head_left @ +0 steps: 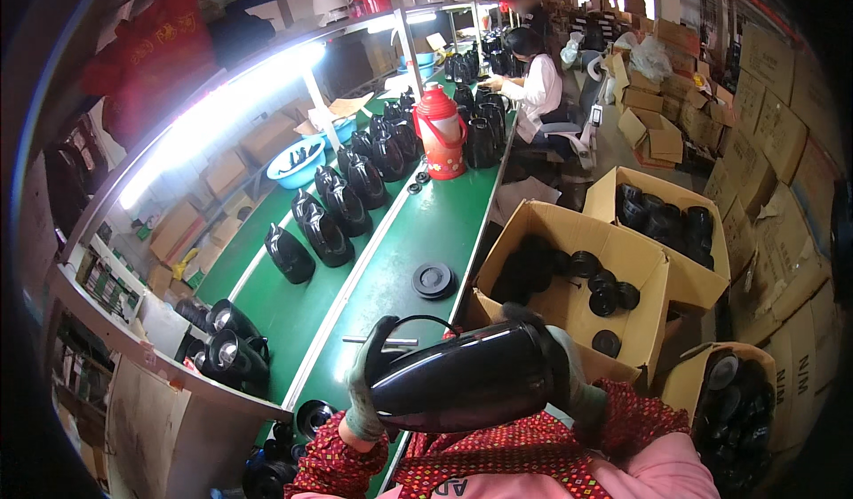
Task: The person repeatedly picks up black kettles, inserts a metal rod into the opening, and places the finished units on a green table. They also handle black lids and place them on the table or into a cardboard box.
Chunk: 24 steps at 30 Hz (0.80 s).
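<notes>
I hold a black thermos jug point(462, 379) sideways in front of my chest, above the near end of the green workbench point(400, 241). My left hand point(362, 383), in a grey-green glove, grips its top end by the thin wire handle. My right hand point(569, 370), also gloved, wraps around its base end. A small stack of black round lids point(433, 279) lies on the bench just beyond the jug. A metal rod point(355, 340) rests on the bench near my left hand.
A row of black jugs point(342, 210) runs up the belt toward a red thermos point(441, 132). Open cardboard boxes of black caps point(577, 277) point(666, 215) stand to my right. A person in white point(538, 90) sits further up the line. A blue basin point(296, 161) sits at left.
</notes>
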### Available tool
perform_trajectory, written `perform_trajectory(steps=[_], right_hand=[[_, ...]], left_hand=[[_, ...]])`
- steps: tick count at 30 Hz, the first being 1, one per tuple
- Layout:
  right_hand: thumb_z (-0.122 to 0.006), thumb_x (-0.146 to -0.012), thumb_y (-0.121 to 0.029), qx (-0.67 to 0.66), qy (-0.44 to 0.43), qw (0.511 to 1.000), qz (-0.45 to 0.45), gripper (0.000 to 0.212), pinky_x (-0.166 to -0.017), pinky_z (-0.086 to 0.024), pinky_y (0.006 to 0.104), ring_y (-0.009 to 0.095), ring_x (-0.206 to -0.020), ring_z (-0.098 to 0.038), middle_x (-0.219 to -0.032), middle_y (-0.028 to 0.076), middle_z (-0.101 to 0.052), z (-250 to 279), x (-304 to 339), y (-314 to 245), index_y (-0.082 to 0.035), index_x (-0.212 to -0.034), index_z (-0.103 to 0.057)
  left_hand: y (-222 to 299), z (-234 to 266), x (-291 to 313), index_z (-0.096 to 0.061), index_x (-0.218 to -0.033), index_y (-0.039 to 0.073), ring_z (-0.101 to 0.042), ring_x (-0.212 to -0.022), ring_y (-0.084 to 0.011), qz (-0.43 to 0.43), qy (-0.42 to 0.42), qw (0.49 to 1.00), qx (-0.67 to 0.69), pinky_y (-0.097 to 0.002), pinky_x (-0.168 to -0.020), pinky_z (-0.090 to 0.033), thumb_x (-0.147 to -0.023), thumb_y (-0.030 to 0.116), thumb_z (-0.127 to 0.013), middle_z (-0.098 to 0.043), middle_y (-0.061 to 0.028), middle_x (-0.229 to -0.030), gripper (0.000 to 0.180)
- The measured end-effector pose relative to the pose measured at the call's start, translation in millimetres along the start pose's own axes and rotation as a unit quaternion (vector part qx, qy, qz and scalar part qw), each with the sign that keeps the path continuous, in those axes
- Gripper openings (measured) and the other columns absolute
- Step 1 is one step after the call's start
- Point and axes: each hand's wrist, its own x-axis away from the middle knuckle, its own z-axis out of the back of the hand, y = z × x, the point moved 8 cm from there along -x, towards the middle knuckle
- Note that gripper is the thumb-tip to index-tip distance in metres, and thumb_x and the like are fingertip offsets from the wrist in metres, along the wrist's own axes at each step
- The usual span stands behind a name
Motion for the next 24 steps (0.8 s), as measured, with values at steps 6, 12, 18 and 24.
perform_trajectory(steps=[6,12,18,24], right_hand=[[-0.041,-0.109,-0.058,-0.119,0.01,0.977,-0.176,0.073,-0.114,-0.041,0.0378,0.024,-0.135,-0.053,-0.151,0.014,-0.051,11.7,15.6,43.7,-0.002,-0.155,-0.043],[-0.054,-0.105,-0.057,0.101,-0.069,0.958,0.26,0.087,-0.126,-0.025,0.0431,0.027,-0.152,-0.035,-0.169,0.015,-0.029,-16.8,49.1,-49.4,-0.001,-0.165,-0.024],[-0.048,-0.112,-0.035,-0.086,-0.03,0.987,-0.132,0.055,-0.12,-0.041,0.0425,0.027,-0.142,-0.048,-0.157,0.016,-0.049,24.6,31.9,42.9,0.001,-0.154,-0.045],[-0.056,-0.106,-0.046,0.162,-0.03,0.957,0.239,0.077,-0.124,-0.026,0.0418,0.028,-0.148,-0.036,-0.162,0.016,-0.036,-5.9,52.3,-41.4,-0.002,-0.163,-0.03]], left_hand=[[19.2,3.6,7.4,-0.051,-0.148,-0.005,-0.076,-0.1,-0.0318,0.01,0.019,0.996,-0.086,-0.0405,-0.091,-0.061,-0.087,0.025,-0.081,-0.074,-0.022,-0.118,0.074],[-19.0,-13.9,21.7,-0.043,-0.155,-0.002,-0.067,-0.119,-0.0271,0.13,0.019,0.97,0.206,-0.0411,-0.104,-0.055,-0.1,0.021,-0.068,-0.064,-0.0193,-0.137,0.065],[73.4,-23.8,0.5,-0.054,-0.143,-0.009,-0.076,-0.103,-0.0361,-0.191,-0.105,0.954,-0.205,-0.0412,-0.091,-0.062,-0.089,0.017,-0.078,-0.072,-0.0243,-0.122,0.065],[-55.1,-31.8,36.7,-0.045,-0.153,-0.004,-0.057,-0.136,-0.0286,0.208,-0.129,0.94,0.238,-0.0428,-0.116,-0.046,-0.105,0.024,-0.061,-0.055,-0.0193,-0.151,0.058]])
